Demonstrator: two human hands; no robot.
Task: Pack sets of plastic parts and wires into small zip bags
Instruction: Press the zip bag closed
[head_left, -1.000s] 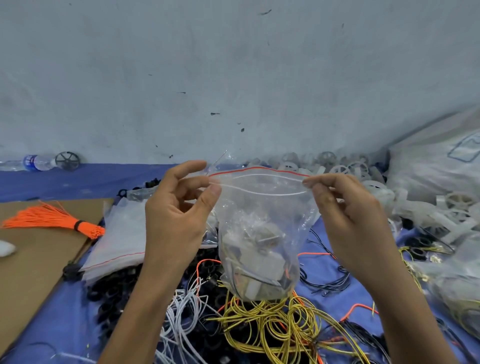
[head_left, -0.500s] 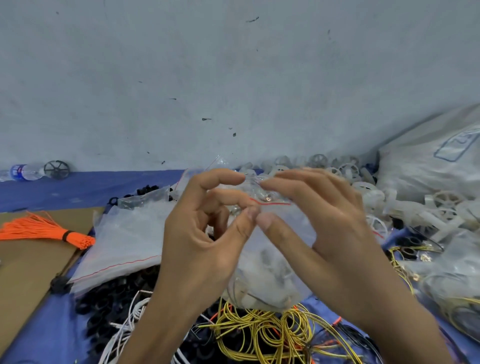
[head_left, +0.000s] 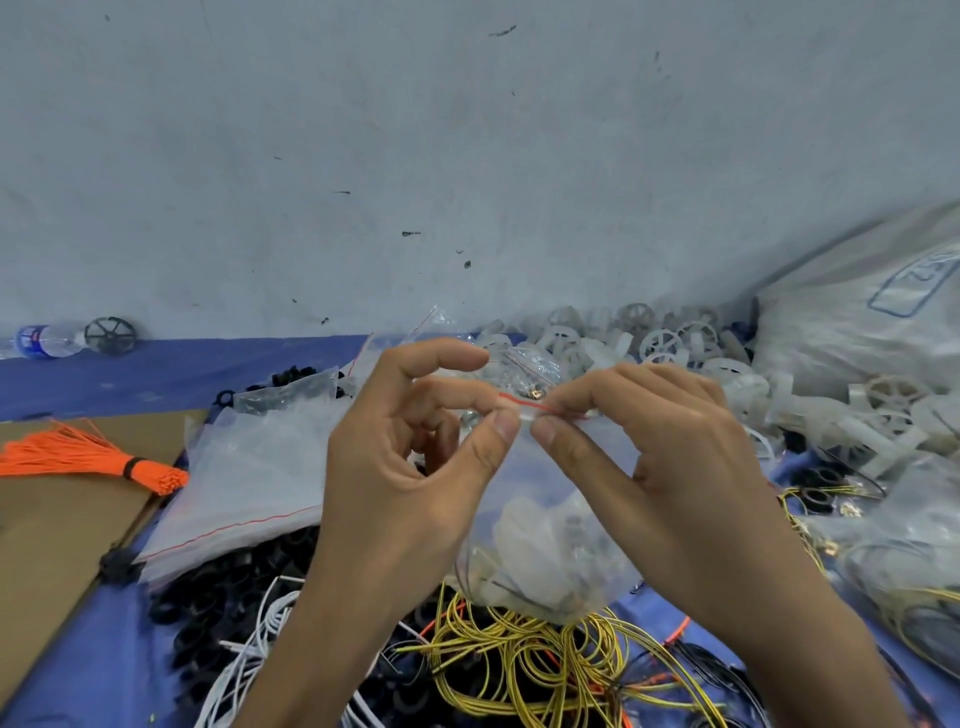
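Note:
A small clear zip bag (head_left: 545, 551) with a red line along its top hangs in front of me, filled with white plastic parts and wires. My left hand (head_left: 410, 467) pinches the bag's top strip between thumb and forefinger. My right hand (head_left: 649, 467) pinches the same strip right beside it, thumb tips almost touching at the middle. Below the bag lie yellow wires (head_left: 524, 660), white wires (head_left: 244, 654) and black plastic rings (head_left: 218, 587) on the blue cloth.
A stack of empty zip bags (head_left: 249, 478) lies left of my hands. An orange wire bundle (head_left: 93, 462) rests on brown cardboard (head_left: 47, 545). White plastic wheels (head_left: 691, 353) pile up at the back right beside a large white sack (head_left: 857, 317). A water bottle (head_left: 41, 340) lies by the wall.
One second ago my hands held the bag's mouth wide open at its two ends. They have come together at the middle of the top strip, and the mouth is now pressed flat.

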